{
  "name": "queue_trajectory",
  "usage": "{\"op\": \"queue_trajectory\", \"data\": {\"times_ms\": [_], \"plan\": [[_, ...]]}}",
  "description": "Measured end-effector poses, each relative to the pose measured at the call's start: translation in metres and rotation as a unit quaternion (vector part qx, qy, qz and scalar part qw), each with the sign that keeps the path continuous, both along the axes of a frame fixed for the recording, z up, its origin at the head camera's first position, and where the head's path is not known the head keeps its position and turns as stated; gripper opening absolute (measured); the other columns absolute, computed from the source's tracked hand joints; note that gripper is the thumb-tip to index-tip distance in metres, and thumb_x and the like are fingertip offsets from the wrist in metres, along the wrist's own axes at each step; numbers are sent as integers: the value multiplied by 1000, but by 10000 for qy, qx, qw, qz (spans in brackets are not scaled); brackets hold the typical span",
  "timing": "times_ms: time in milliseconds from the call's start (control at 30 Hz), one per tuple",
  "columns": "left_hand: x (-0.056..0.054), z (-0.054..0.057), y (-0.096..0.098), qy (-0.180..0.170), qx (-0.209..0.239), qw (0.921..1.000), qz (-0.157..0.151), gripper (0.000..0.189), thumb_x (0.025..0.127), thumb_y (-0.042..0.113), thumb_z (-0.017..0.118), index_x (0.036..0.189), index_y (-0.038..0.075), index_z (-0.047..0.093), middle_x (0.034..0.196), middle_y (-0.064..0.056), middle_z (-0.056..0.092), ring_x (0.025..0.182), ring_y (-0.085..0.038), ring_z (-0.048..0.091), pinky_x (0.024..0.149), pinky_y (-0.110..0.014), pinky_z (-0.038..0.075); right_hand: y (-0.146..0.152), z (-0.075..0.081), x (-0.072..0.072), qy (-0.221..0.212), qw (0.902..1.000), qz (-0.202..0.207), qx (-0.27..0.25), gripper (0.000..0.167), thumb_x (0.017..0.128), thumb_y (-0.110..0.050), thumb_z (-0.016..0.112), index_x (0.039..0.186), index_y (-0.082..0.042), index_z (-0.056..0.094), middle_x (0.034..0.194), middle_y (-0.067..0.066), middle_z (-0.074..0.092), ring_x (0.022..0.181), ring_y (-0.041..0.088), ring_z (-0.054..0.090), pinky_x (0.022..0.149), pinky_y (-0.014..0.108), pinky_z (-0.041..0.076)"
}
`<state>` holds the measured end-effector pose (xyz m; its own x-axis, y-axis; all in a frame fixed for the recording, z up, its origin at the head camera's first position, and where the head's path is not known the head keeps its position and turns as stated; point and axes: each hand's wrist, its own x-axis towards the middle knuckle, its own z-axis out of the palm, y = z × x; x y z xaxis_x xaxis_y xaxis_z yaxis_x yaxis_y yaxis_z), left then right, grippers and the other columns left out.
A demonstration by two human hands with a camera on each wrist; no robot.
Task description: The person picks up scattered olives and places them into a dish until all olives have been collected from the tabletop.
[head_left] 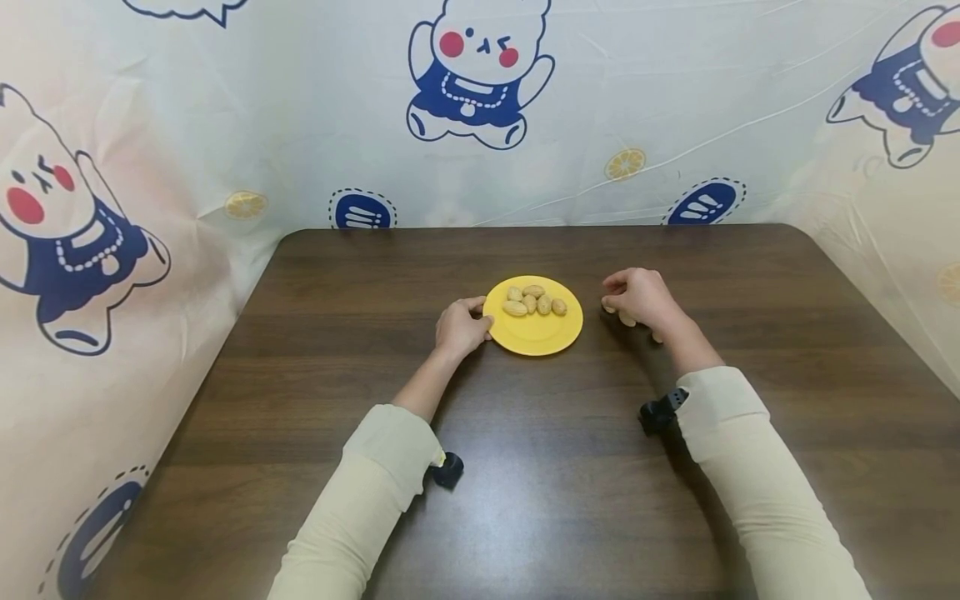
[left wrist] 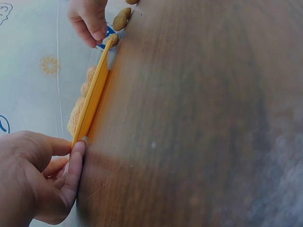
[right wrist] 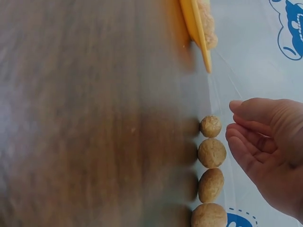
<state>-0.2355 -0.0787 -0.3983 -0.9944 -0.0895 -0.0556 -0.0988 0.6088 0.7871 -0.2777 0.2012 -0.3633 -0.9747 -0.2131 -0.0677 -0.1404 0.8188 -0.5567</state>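
A round yellow plate (head_left: 532, 340) lies on the table with several unshelled peanuts (head_left: 543, 305) grouped on its far half. My left hand (head_left: 460, 327) pinches the plate's left rim between thumb and fingers, as the left wrist view also shows. To the right of the plate, my right hand (head_left: 641, 297) hovers with bent fingers; nothing shows between thumb and fingertips. Close by it, several more peanuts (right wrist: 211, 153) stand in a row on the table. In the head view the right hand hides most of that row.
The dark brown wooden table (head_left: 525, 500) has rounded far corners. Behind it hangs a pale printed cloth (head_left: 300, 100) with cartoon figures, which also covers both sides. Black wrist cameras (head_left: 447, 471) sit at the cuffs of the light sleeves (head_left: 375, 500).
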Motion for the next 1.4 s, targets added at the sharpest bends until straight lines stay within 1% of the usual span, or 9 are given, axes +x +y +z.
{"op": "queue_trajectory", "data": {"times_ms": [167,333,467,767,867,1033,1100,1267,1400], "plan": [[0,0,0,-55,43,10000,21,43,87,14,63,129,10,56,104,0,63,57,-7,61,63,-24,44,1,-2,0,-166,9998,-56,122,34,87,-13,64,115,5,60,99,17,64,87,26,58,83,42,46],[0,0,0,-88,75,9999,39,43,87,14,63,129,10,55,104,0,63,57,-7,62,60,-22,43,1,-5,-1,-270,9993,-112,227,35,88,-17,64,115,4,60,102,17,63,90,27,56,85,43,45],[1,0,0,-94,102,9999,27,43,87,14,63,130,10,55,103,0,63,57,-7,61,56,-22,44,3,-6,-1,-239,9991,-116,333,34,88,-19,63,113,4,62,102,17,63,92,28,55,86,44,44],[0,0,0,-79,75,9999,-4,43,87,14,63,130,10,55,102,0,63,56,-6,61,54,-21,44,4,-7,0,-176,9990,-122,380,27,88,-20,63,107,0,66,93,12,63,84,26,54,79,41,45],[0,0,0,-79,72,9999,-6,43,87,14,63,130,10,55,103,0,63,57,-6,61,58,-22,44,3,-8,-1,-197,9990,-123,378,26,89,-19,62,106,-1,67,93,12,63,84,26,54,77,40,46],[0,1,0,-44,16,10000,-23,43,87,15,63,129,10,56,105,-1,63,57,-7,61,70,-25,41,2,-9,-1,-244,9990,-178,322,26,89,-20,62,106,-1,67,94,12,63,86,26,53,76,40,46],[1,1,0,-25,14,10000,-26,43,87,15,63,129,9,56,104,-1,63,56,-6,61,70,-25,41,3,-10,-2,-253,9990,-228,280,26,88,-20,63,106,-2,67,94,12,63,85,26,53,76,40,46],[1,2,-1,-15,84,10000,-3,43,87,14,63,129,9,56,104,-1,62,56,-6,61,65,-24,43,3,-10,-2,-238,9992,-241,201,25,88,-20,63,105,-1,67,93,12,63,83,26,53,75,39,45],[1,1,-1,-21,81,10000,-5,43,87,14,63,129,9,56,104,-1,62,56,-6,61,66,-24,42,3,-11,-1,-164,9996,-163,159,24,88,-18,63,104,0,67,93,12,64,82,25,54,76,38,45]]}}
